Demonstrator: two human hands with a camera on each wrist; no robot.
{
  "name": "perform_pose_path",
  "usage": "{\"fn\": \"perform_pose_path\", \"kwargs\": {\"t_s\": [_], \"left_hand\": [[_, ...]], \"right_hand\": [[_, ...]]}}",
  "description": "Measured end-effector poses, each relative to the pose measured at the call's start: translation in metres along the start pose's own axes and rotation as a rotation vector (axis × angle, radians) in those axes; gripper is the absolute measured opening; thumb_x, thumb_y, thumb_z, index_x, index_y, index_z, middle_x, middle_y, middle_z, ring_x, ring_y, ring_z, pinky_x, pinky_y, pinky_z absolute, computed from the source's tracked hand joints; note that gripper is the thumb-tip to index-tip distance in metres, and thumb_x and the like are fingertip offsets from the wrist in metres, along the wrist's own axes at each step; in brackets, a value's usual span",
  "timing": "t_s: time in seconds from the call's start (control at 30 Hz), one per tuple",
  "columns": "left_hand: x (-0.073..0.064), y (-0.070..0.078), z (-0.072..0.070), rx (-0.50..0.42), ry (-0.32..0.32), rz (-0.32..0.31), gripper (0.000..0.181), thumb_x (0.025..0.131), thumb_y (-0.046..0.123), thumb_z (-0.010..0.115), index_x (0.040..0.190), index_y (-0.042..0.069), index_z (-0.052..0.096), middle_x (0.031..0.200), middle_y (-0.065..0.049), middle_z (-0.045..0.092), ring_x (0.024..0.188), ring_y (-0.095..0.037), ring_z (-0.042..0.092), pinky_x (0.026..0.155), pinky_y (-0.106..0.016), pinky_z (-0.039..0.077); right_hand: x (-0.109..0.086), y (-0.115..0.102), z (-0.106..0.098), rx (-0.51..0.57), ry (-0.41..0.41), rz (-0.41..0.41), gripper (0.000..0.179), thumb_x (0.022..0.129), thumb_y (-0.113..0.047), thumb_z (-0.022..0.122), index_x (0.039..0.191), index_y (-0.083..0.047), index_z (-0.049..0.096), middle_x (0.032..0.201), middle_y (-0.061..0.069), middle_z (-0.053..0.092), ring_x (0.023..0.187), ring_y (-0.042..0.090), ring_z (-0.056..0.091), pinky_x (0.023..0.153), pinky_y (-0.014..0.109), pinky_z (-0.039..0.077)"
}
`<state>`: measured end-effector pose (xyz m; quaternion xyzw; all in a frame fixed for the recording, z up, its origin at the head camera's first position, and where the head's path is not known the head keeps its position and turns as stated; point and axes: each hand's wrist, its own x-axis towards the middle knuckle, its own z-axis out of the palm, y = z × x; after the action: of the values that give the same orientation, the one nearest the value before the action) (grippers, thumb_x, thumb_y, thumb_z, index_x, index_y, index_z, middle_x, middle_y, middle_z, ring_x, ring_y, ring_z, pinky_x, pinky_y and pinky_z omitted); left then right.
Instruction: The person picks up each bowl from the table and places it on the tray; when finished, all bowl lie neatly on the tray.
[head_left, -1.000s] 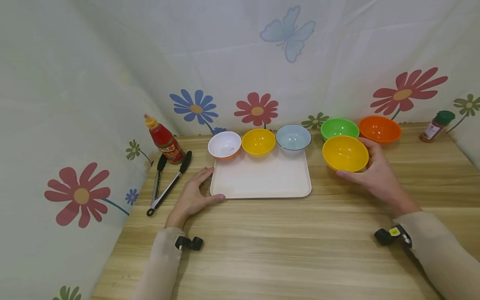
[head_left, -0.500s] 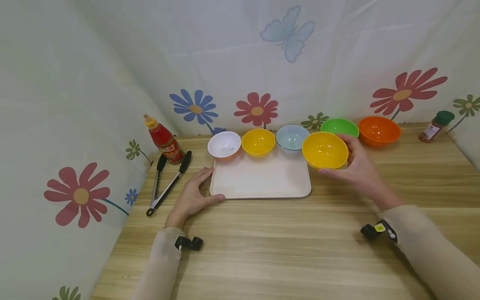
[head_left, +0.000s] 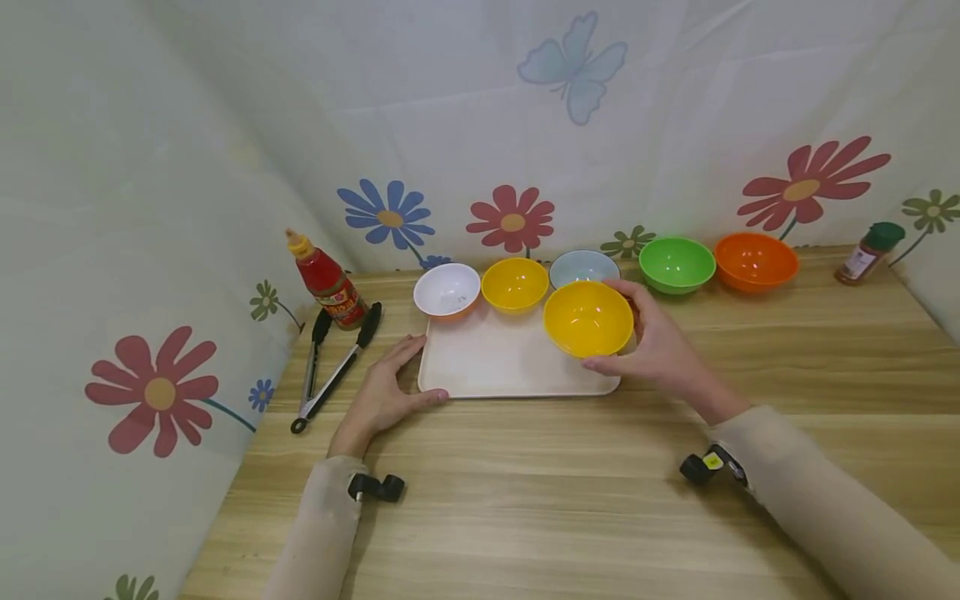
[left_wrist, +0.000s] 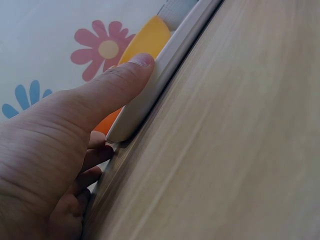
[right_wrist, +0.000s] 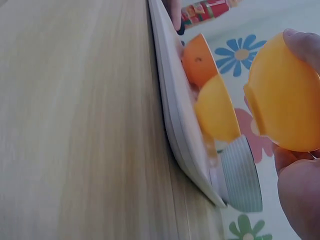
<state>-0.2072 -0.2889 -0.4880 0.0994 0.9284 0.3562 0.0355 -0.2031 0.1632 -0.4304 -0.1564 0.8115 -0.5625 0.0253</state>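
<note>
My right hand (head_left: 660,346) grips a yellow bowl (head_left: 588,317) by its side, thumb low and fingers at the far side. The bowl is upright above the right part of a white tray (head_left: 487,362); the right wrist view shows its underside raised off the tray. My left hand (head_left: 386,392) rests at the tray's left end. Its thumb (left_wrist: 120,82) lies straight on the rim, with the other fingers relaxed beside the edge. Along the tray's back stand a white bowl (head_left: 447,290) with an orange outside, another yellow bowl (head_left: 515,285) and a pale blue bowl (head_left: 583,265), partly hidden.
To the right stand a green bowl (head_left: 677,267), an orange bowl (head_left: 756,262) and a green-capped spice jar (head_left: 870,252). Tongs (head_left: 330,379) and a red sauce bottle (head_left: 327,283) are at the left. A patterned curtain (head_left: 450,125) closes off the back.
My right hand has carried the yellow bowl leftward, from in front of the green bowl to above the tray's right side. My left hand has stayed at the tray.
</note>
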Motion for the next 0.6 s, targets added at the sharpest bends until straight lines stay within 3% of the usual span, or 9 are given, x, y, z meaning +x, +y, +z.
{"fn": "perform_pose_path", "kwargs": {"t_s": [0.37, 0.6], "left_hand": [[0.000, 0.000, 0.000, 0.004, 0.000, -0.007, 0.113, 0.079, 0.064, 0.097, 0.172, 0.026, 0.046, 0.182, -0.010, 0.032, 0.170, -0.036, 0.025, 0.137, -0.067, 0.023], [0.000, 0.001, 0.000, 0.002, 0.000, -0.015, 0.113, 0.079, 0.064, 0.098, 0.172, 0.026, 0.046, 0.182, -0.010, 0.032, 0.170, -0.036, 0.025, 0.137, -0.067, 0.022]], "right_hand": [[0.011, -0.006, 0.041, 0.017, -0.078, -0.047, 0.114, 0.080, -0.035, 0.104, 0.169, -0.018, 0.036, 0.165, 0.002, 0.050, 0.145, 0.027, 0.053, 0.129, 0.059, 0.043], [0.014, -0.002, 0.060, 0.053, -0.113, -0.078, 0.113, 0.078, -0.038, 0.105, 0.168, -0.019, 0.038, 0.164, -0.006, 0.049, 0.145, 0.021, 0.052, 0.131, 0.056, 0.042]]}}
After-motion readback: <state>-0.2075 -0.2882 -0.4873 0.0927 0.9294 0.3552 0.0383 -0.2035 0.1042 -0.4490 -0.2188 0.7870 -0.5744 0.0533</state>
